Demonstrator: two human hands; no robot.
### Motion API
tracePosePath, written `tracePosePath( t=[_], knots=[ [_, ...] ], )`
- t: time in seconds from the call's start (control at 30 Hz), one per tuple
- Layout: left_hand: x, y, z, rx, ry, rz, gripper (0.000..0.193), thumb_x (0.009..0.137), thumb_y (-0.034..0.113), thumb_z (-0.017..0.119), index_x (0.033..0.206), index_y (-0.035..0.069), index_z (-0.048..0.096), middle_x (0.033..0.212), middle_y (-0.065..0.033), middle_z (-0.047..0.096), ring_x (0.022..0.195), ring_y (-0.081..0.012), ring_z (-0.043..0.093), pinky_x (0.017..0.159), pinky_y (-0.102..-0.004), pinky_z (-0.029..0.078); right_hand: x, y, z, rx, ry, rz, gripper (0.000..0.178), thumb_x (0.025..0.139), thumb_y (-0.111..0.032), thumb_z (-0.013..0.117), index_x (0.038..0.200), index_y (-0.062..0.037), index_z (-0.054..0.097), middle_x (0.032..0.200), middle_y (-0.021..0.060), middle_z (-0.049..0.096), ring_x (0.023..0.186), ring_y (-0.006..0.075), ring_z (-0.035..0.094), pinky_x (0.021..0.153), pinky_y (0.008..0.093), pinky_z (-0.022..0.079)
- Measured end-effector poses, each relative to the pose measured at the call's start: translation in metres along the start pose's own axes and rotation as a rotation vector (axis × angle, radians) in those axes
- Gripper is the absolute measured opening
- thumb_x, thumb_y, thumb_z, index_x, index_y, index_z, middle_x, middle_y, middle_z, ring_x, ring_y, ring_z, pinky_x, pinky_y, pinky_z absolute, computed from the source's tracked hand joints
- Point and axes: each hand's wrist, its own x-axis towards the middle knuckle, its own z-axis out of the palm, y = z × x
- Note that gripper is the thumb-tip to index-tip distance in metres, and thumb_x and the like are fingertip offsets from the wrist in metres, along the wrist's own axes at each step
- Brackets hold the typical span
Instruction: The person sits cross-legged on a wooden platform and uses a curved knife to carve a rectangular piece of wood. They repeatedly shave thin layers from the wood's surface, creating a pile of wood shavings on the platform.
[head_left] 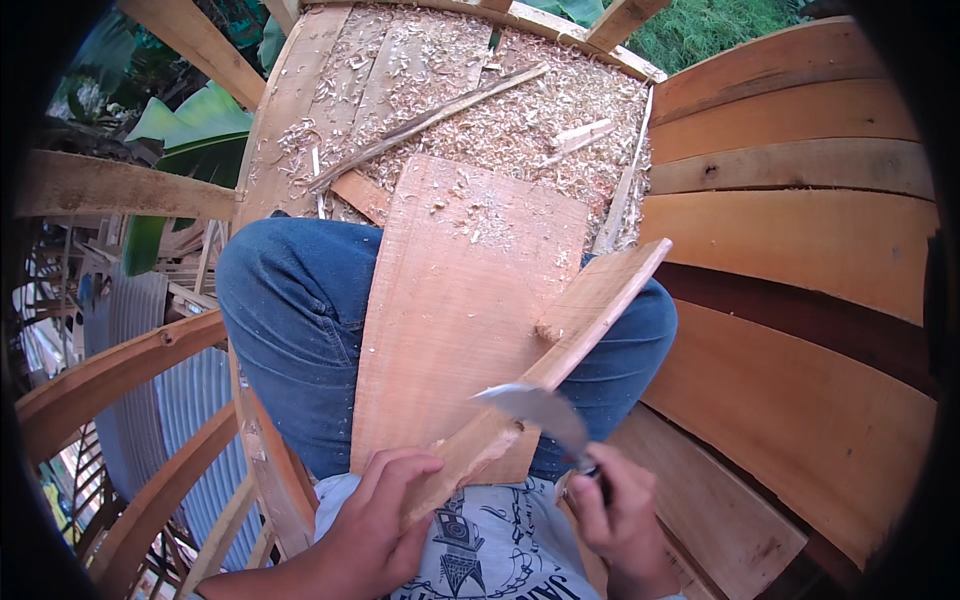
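My left hand (375, 525) is wrapped round the near end of a narrow wooden piece (592, 312), which slants up and away to the right over my lap. A rough, splintered hollow shows on its near edge. In my right hand (618, 505) is a curved knife (545, 410) with a dark handle. Its blade points left and lies over the wooden piece, just beyond the rough spot; whether it touches the wood I cannot tell. Under both, a wide flat board (450, 310) rests across my thighs, with a few shavings on its far part.
Wood shavings (420, 75) cover the plank floor ahead, where a long thin stick (430, 122) and short offcuts lie. A plank wall (790, 225) rises close on my right. Wooden rails (120, 365) run along the left, with corrugated metal sheets (195, 420) and leaves beyond.
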Motion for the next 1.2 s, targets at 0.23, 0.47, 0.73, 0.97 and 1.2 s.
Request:
tracePosePath(
  t=[0.23,0.47,0.73,0.97,1.2],
  knots=[
    [-0.002,-0.002,-0.002,-0.025,0.005,-0.009,0.044,0.082,-0.005,0.056,0.123,-0.002,0.041,0.118,-0.0201,0.046,0.113,-0.0304,0.049,0.098,-0.0361,0.037,0.022,0.051,0.004,-0.08,0.218,0.066,0.015,0.083,-0.005,0.062,0.095,0.0022,0.057,0.072,0.0142,0.058,0.053,0.027,0.058,0.05,0.0344,0.046],
    [-0.001,0.001,0.0,-0.012,0.006,-0.028,0.044,0.081,-0.006,0.056,0.122,-0.002,0.041,0.118,-0.0201,0.047,0.113,-0.0309,0.049,0.098,-0.0365,0.037,0.024,0.038,0.019,-0.048,0.115,-0.198,0.012,0.085,-0.007,0.06,0.091,0.0022,0.056,0.067,0.0148,0.054,0.053,0.0298,0.058,0.051,0.0344,0.046],
    [0.0,0.004,0.003,0.009,0.031,-0.026,0.043,0.082,-0.005,0.054,0.123,-0.001,0.042,0.116,-0.0195,0.047,0.112,-0.0299,0.049,0.097,-0.0356,0.037,0.027,0.024,0.003,-0.12,0.03,-0.249,0.014,0.083,-0.009,0.062,0.092,0.0014,0.058,0.071,0.016,0.059,0.059,0.033,0.061,0.052,0.0376,0.046],
    [0.001,0.006,0.004,-0.004,0.092,0.034,0.041,0.085,-0.005,0.052,0.125,-0.001,0.044,0.114,-0.0195,0.05,0.105,-0.0305,0.053,0.09,-0.0325,0.042,0.035,0.043,0.0,-0.108,0.159,-0.027,0.015,0.084,-0.012,0.062,0.091,-0.0005,0.057,0.071,0.015,0.058,0.06,0.0323,0.062,0.053,0.0385,0.048],
    [-0.001,0.006,0.001,-0.001,0.088,0.012,0.04,0.085,-0.004,0.052,0.125,-0.001,0.044,0.115,-0.0205,0.05,0.108,-0.0318,0.053,0.093,-0.0334,0.041,0.058,0.067,-0.02,-0.199,0.249,0.08,0.016,0.083,-0.014,0.064,0.089,-0.0003,0.058,0.073,0.0139,0.059,0.06,0.0314,0.062,0.052,0.0369,0.049]
  ],
)
